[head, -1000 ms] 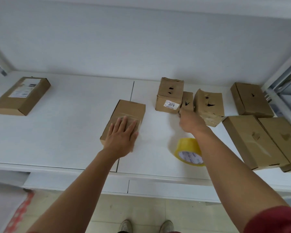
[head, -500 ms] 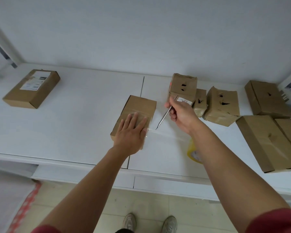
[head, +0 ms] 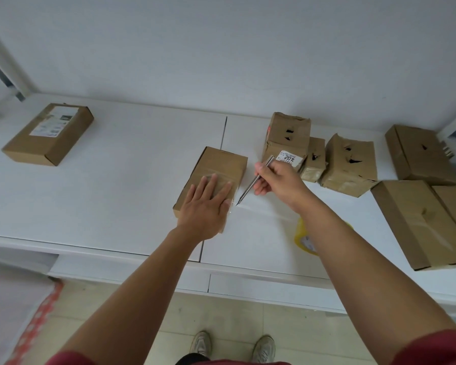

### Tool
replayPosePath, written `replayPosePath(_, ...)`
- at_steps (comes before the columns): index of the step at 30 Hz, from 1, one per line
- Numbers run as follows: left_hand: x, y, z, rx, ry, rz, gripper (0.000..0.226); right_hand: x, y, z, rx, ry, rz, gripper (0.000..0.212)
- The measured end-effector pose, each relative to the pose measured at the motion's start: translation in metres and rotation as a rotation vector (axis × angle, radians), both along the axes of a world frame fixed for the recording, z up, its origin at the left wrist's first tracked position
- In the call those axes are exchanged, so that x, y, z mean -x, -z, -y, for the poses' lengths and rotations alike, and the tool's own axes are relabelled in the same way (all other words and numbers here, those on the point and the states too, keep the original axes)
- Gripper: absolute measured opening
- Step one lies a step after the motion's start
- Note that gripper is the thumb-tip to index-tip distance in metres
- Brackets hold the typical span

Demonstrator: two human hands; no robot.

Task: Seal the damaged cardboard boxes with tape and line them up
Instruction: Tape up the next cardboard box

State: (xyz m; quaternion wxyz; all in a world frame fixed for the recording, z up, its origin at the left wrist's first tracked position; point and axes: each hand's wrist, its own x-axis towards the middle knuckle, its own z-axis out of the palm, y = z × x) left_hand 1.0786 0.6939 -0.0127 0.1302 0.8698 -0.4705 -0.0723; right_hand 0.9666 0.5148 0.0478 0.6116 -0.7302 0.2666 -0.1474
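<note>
Now cutting stage: left hand point(head: 207, 206) flat, fingers straight, pressing box point(head: 216, 177) at desk point(head: 116, 180) centre, nr front edge; right hand point(head: 277, 180) gripping blade point(head: 250, 184), tip at taut tape strip point(head: 263, 210) to roll point(head: 304, 237). Next, prob.: sever beside box, w/o nicking cardboard.

White tabletop point(head: 116, 196) with a dark seam point(head: 223, 133) beyond the left hand, pale wall point(head: 221, 54) behind, tiled floor point(head: 221, 320) below both arms, pair of grey shoes point(head: 232, 349) between the forearms, red patterned mat point(head: 34, 325) left of the left arm
</note>
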Motion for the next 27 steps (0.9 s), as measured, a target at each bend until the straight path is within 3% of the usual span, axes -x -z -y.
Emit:
replayPosePath(3, 0.000, 0.000, -0.001, -0.005, 0.004, 0.000, 0.051, 0.001, 0.000, -0.002, 0.000, -0.022, 0.015, 0.021)
replayPosePath(10, 0.000, 0.001, -0.001, 0.010, 0.002, 0.013, 0.051, 0.003, 0.005, 0.006, 0.319, 0.213, 0.034, 0.026)
replayPosePath(14, 0.003, 0.001, 0.000, 0.059, -0.049, -0.008, 0.054, 0.005, 0.011, -0.002, 0.766, 0.005, -0.166, 0.022)
replayPosePath(17, 0.004, 0.001, 0.002, 0.045, -0.059, -0.010, 0.059, 0.004, 0.017, -0.008, 0.979, -0.188, -0.304, 0.005)
replayPosePath(22, 0.004, 0.002, 0.003, 0.036, -0.072, -0.021, 0.058, 0.007, 0.023, -0.006, 1.004, -0.266, -0.536, 0.038)
replayPosePath(27, 0.004, 0.004, 0.004, 0.042, -0.088, -0.010, 0.057, 0.008, 0.029, 0.003, 0.929, -0.384, -0.618, 0.054)
